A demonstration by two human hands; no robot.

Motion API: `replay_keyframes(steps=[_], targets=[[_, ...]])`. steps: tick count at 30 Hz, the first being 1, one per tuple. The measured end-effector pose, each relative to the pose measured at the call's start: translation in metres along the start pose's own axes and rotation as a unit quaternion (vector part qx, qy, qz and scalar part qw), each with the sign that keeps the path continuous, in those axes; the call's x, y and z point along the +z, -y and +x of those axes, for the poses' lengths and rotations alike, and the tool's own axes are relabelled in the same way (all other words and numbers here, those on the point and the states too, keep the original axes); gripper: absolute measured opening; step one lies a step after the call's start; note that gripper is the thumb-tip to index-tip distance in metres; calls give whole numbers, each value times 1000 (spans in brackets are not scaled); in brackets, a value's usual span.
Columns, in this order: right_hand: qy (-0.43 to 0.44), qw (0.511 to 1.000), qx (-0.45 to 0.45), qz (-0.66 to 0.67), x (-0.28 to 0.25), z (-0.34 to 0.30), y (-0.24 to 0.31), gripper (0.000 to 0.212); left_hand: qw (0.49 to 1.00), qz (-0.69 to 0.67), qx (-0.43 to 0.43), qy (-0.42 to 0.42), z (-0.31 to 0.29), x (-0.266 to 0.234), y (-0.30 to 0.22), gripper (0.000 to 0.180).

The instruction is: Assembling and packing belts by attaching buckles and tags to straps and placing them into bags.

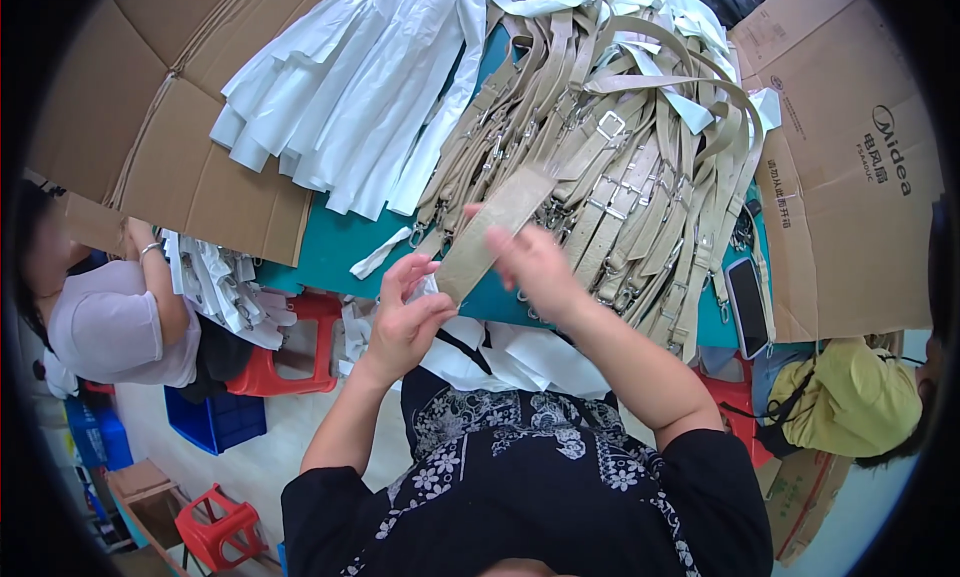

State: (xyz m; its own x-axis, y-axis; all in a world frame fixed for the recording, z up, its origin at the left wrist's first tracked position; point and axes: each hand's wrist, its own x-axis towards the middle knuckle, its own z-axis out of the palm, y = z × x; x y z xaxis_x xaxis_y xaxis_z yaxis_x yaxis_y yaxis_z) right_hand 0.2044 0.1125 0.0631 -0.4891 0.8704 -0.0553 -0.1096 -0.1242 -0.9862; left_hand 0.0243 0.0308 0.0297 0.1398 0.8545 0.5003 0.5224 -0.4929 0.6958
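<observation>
A wide, flat beige strap (497,235) slants up and to the right in front of me. My left hand (405,317) pinches its lower end, and a bit of white, filmy material shows by those fingers. Over the strap's right side is my right hand (535,267), blurred by motion; whether its fingers grip the strap cannot be made out. Just beyond lies a big heap of beige bag straps (640,177) with metal buckles and snap hooks. White wrapping sheets (350,97) are spread to the left of the heap.
Cardboard panels (215,167) stand at the left, and a large carton (840,177) at the right. A phone (746,307) lies at the green table's (345,242) right edge. One person (125,317) sits left, another (850,397) right. Red stools (222,527) and a blue bin (215,417) are below.
</observation>
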Motion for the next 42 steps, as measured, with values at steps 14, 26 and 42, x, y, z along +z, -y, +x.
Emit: replay_keyframes(steps=[14, 26, 42], targets=[[34, 969, -122, -212, 19, -11, 10, 38, 979, 164, 106, -60, -4, -11, -5, 21], [-6, 928, -247, -280, 26, -3, 72, 19, 985, 158, 47, -57, -2, -15, -12, 21], [226, 943, 233, 74, 59, -7, -23, 36, 909, 354, 217, -47, -14, -44, -9, 23]])
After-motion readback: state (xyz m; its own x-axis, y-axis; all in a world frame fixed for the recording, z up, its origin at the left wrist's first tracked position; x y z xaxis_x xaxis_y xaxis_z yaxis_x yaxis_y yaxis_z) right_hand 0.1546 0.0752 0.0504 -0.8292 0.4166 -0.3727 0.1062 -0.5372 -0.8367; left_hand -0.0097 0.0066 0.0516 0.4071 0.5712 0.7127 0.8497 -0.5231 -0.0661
